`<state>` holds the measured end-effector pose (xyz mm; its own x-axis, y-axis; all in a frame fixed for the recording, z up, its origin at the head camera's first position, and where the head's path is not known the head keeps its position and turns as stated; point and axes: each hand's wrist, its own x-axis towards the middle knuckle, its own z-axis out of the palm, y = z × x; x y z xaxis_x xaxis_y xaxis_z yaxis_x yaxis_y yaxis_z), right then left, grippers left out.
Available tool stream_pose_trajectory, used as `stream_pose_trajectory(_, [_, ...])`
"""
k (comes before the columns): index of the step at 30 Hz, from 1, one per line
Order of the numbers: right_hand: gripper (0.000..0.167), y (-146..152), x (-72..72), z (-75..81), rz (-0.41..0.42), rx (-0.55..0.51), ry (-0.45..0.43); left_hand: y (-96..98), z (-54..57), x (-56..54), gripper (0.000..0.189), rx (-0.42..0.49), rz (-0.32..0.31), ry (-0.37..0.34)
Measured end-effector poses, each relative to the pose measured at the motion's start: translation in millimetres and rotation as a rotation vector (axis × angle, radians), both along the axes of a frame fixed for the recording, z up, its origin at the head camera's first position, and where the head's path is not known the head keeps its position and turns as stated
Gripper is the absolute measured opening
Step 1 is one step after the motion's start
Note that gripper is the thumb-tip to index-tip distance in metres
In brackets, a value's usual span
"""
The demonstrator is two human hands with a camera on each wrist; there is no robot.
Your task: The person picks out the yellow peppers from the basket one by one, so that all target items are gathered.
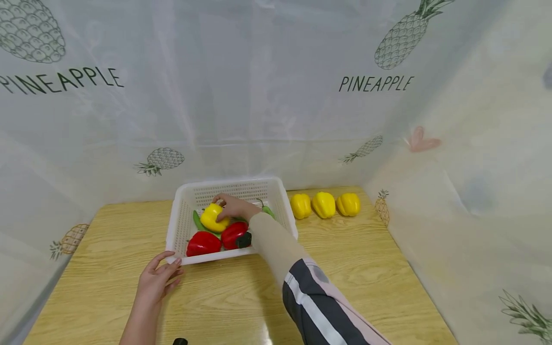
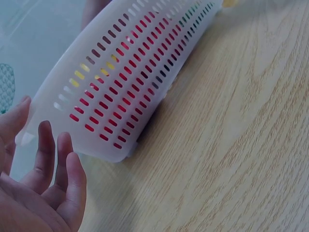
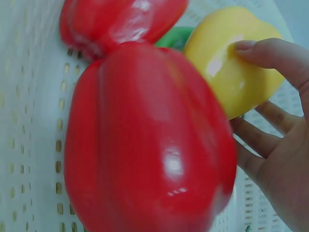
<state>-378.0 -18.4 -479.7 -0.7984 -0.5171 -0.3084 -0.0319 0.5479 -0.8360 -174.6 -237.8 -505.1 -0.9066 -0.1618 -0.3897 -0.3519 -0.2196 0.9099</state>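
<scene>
A white plastic basket (image 1: 173, 218) stands on the wooden table. My right hand (image 1: 238, 208) reaches into it and grips a yellow bell pepper (image 1: 210, 220), thumb on one side and fingers round the other in the right wrist view. Two red bell peppers, one on the left (image 1: 202, 243) and one on the right (image 1: 232, 235), lie along the basket's front side. A green chili pepper (image 1: 197, 220) shows beside the yellow one; another (image 1: 268, 211) is partly behind my wrist. My left hand (image 1: 156, 279) holds the basket's front left corner between thumb and finger, its other fingers loosely bent.
Three yellow bell peppers, at left (image 1: 301, 206), middle (image 1: 324, 204) and right (image 1: 348, 204), stand in a row right of the basket. A pineapple-print sheet (image 1: 258, 105) hangs behind the table (image 1: 345, 268) and along its sides. A small black object (image 1: 180, 341) shows at the bottom edge.
</scene>
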Motion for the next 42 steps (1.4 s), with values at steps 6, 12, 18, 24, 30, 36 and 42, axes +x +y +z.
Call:
stream_pose_trajectory(6, [0.059,12,1.9,13.6,0.008,-0.03,0.021,0.3,0.6,0.4,0.026,-0.007,-0.009,0.012])
stream_pose_trajectory(12, [0.059,25,2.2,20.8,0.003,-0.051,-0.006,0.3,1.2,1.6,0.028,-0.003,-0.012,-0.002])
stream_pose_trajectory(18, [0.06,39,1.3,25.9,-0.018,-0.062,0.032,-0.4,0.8,1.8,0.026,0.007,-0.017,0.002])
stream_pose_trajectory(24, [0.061,55,7.0,35.9,-0.023,-0.085,0.024,0.4,1.7,1.6,0.025,0.007,-0.021,-0.009])
stream_pose_trajectory(30, [0.065,71,13.9,43.3,0.012,-0.102,0.001,0.5,3.6,2.3,0.028,0.006,-0.025,-0.03])
stream_pose_trajectory(36, [0.067,86,18.5,48.6,0.034,-0.123,-0.02,-0.4,3.8,3.1,0.029,0.012,-0.023,-0.041])
stream_pose_trajectory(42, [0.061,98,26.2,55.2,0.04,-0.14,-0.018,-0.2,3.2,2.5,0.026,0.004,-0.021,-0.034])
